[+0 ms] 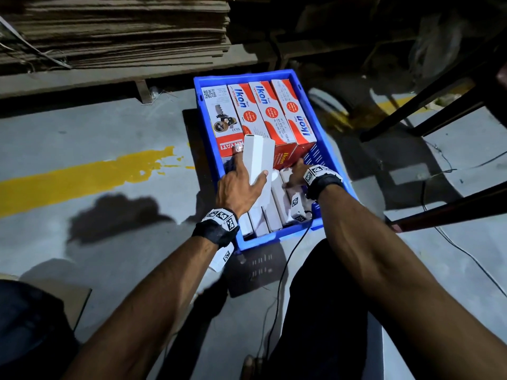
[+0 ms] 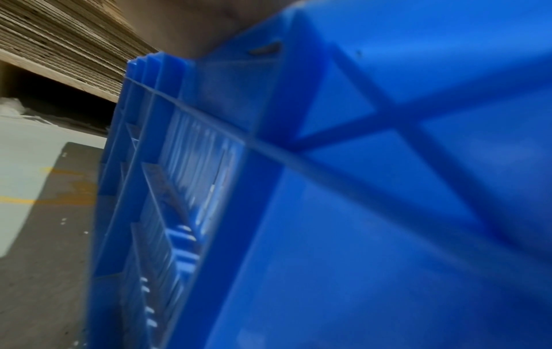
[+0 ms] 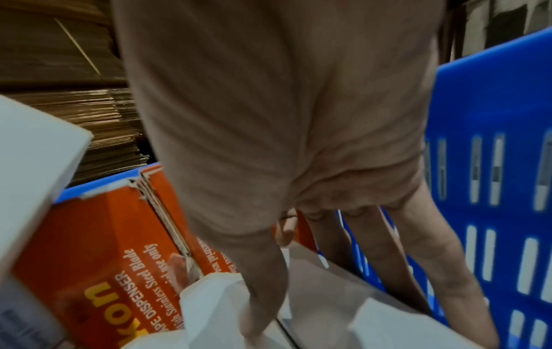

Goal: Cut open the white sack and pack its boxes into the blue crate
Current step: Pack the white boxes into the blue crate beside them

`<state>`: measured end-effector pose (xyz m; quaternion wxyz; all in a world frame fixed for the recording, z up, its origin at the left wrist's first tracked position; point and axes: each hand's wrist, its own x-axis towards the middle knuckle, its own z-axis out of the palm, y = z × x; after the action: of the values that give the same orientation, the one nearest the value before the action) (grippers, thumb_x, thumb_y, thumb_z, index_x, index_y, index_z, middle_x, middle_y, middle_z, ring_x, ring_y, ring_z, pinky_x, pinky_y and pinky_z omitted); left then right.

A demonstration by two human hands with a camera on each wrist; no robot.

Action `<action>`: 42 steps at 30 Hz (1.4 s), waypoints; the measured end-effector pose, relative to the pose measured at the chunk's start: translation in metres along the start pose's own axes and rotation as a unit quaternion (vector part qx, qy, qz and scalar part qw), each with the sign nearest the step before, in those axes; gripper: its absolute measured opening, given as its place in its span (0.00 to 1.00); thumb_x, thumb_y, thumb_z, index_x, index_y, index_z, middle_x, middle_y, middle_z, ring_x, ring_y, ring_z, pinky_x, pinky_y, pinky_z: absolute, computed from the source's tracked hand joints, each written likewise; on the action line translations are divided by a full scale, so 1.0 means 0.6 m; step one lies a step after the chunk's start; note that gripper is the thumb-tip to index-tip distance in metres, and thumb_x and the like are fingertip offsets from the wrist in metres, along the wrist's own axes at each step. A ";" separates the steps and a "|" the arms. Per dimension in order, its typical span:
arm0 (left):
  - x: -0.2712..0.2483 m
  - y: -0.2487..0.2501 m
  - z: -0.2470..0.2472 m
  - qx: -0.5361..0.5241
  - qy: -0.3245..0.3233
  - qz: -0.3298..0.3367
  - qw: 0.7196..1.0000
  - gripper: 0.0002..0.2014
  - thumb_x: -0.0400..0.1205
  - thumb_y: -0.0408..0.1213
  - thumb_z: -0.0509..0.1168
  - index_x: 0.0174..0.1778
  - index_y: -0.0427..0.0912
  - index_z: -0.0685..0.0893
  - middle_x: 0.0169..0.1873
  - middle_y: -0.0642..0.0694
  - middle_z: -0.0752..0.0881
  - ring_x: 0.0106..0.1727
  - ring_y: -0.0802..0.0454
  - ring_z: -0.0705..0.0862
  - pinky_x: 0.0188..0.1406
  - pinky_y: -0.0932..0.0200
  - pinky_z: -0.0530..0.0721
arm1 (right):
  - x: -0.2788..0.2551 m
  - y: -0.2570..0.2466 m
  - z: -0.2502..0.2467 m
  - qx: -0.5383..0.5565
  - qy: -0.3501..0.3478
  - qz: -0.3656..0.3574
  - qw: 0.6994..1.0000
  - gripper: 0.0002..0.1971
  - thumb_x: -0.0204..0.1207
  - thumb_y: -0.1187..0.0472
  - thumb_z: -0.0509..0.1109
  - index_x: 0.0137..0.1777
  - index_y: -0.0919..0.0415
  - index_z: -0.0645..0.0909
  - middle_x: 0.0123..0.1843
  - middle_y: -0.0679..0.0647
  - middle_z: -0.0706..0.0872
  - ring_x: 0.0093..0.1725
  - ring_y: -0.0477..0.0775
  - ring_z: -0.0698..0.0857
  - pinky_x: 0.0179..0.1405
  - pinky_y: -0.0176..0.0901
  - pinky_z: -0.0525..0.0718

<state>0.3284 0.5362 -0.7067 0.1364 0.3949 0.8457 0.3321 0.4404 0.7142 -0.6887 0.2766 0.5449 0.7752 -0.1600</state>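
Observation:
The blue crate (image 1: 308, 111) stands on the floor ahead of me; the left wrist view shows only its outer wall (image 2: 358, 212). Red and white Ikon boxes (image 1: 263, 113) fill its far half, and several plain white boxes (image 1: 274, 212) lie in the near half. My left hand (image 1: 238, 187) holds a white box (image 1: 259, 154) above the crate's near left side, thumb on one edge. My right hand (image 1: 295, 175) reaches into the crate. Its thumb and fingers (image 3: 418, 271) straddle another white box (image 3: 328, 295) beside the slotted crate wall (image 3: 493, 141). I cannot make out the white sack.
A stack of flat cardboard sheets (image 1: 115, 31) lies on a low platform behind the crate. Dark metal legs (image 1: 425, 111) cross the right side. A yellow line (image 1: 82, 176) marks the grey floor on the left. A thin cable (image 1: 285, 270) trails from the crate's near edge.

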 end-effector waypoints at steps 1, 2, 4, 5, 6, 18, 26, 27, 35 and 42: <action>0.001 -0.001 0.001 0.001 0.004 0.000 1.000 0.39 0.83 0.64 0.62 0.82 0.41 0.61 0.62 0.35 0.87 0.53 0.33 0.90 0.48 0.42 0.91 | -0.001 -0.002 -0.003 0.003 -0.005 0.000 1.000 0.49 0.73 0.45 0.78 0.85 0.62 0.54 0.78 0.65 0.76 0.70 0.70 0.81 0.67 0.59 0.82; 0.001 0.001 0.002 0.002 0.006 0.000 1.000 0.40 0.83 0.64 0.61 0.82 0.41 0.60 0.61 0.35 0.87 0.53 0.33 0.90 0.48 0.42 0.91 | -0.005 -0.001 -0.005 0.013 -0.014 0.001 1.000 0.46 0.75 0.45 0.77 0.84 0.62 0.57 0.77 0.64 0.77 0.69 0.69 0.81 0.64 0.58 0.83; 0.004 0.001 0.002 -0.003 0.006 -0.001 1.000 0.41 0.83 0.64 0.61 0.83 0.41 0.59 0.62 0.35 0.87 0.53 0.32 0.90 0.50 0.42 0.90 | -0.003 0.003 -0.010 0.046 -0.041 0.004 0.998 0.41 0.76 0.46 0.77 0.83 0.63 0.63 0.74 0.63 0.79 0.66 0.68 0.83 0.57 0.56 0.85; 0.004 0.002 -0.001 -0.011 0.009 -0.003 1.000 0.41 0.83 0.65 0.61 0.84 0.41 0.59 0.62 0.35 0.87 0.54 0.31 0.90 0.50 0.42 0.89 | -0.009 0.009 -0.015 0.072 -0.052 0.002 0.996 0.39 0.76 0.46 0.77 0.81 0.63 0.67 0.71 0.63 0.81 0.63 0.67 0.85 0.54 0.55 0.85; 0.003 0.003 -0.004 -0.018 0.009 -0.004 1.000 0.42 0.82 0.65 0.61 0.84 0.41 0.59 0.63 0.35 0.87 0.55 0.31 0.89 0.50 0.42 0.88 | -0.020 0.014 -0.021 0.084 -0.057 -0.003 0.995 0.35 0.77 0.46 0.76 0.78 0.64 0.71 0.68 0.62 0.83 0.60 0.66 0.85 0.52 0.53 0.85; 0.032 0.098 -0.080 -0.380 -0.059 -0.091 0.919 0.30 0.82 0.53 0.72 0.74 0.41 0.71 0.65 0.44 0.87 0.61 0.45 0.88 0.57 0.48 0.88 | -0.166 0.004 -0.133 0.548 -0.066 -0.190 0.812 0.22 0.86 0.41 0.59 0.52 0.59 0.84 0.42 0.58 0.89 0.38 0.60 0.86 0.44 0.52 0.83; 0.058 0.166 -0.075 -0.460 -0.130 -0.086 0.874 0.20 0.86 0.52 0.62 0.66 0.41 0.82 0.63 0.45 0.89 0.62 0.46 0.88 0.64 0.48 0.85 | -0.168 0.062 -0.148 0.604 -0.052 -0.173 0.776 0.21 0.79 0.53 0.72 0.64 0.68 0.84 0.61 0.65 0.90 0.62 0.68 0.88 0.63 0.65 0.85; 0.055 0.165 -0.074 -0.429 -0.143 -0.087 0.888 0.14 0.89 0.47 0.60 0.60 0.42 0.83 0.57 0.45 0.89 0.57 0.46 0.88 0.60 0.50 0.85 | -0.162 0.072 -0.151 0.592 -0.028 -0.162 0.789 0.20 0.78 0.52 0.73 0.60 0.68 0.86 0.58 0.64 0.91 0.58 0.67 0.90 0.58 0.60 0.87; 0.047 0.125 0.004 -0.119 -0.162 -0.064 0.978 0.07 0.80 0.32 0.68 0.43 0.33 0.89 0.46 0.37 0.90 0.53 0.37 0.87 0.56 0.50 0.84 | -0.120 0.079 -0.121 0.239 0.140 -0.029 0.960 0.27 0.68 0.44 0.79 0.59 0.64 0.83 0.54 0.62 0.87 0.46 0.60 0.83 0.40 0.44 0.79; 0.049 0.166 0.004 -0.040 -0.152 -0.045 0.987 0.03 0.80 0.34 0.67 0.41 0.46 0.81 0.53 0.38 0.88 0.55 0.37 0.85 0.58 0.49 0.84 | -0.112 0.078 -0.104 0.229 0.063 -0.002 0.971 0.26 0.67 0.52 0.79 0.62 0.63 0.82 0.57 0.61 0.87 0.53 0.64 0.87 0.40 0.43 0.83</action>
<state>0.3683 0.6062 -0.6410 0.2940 0.3965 0.8179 0.2955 0.4852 0.7142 -0.5960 0.0941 0.6010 0.7351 -0.2993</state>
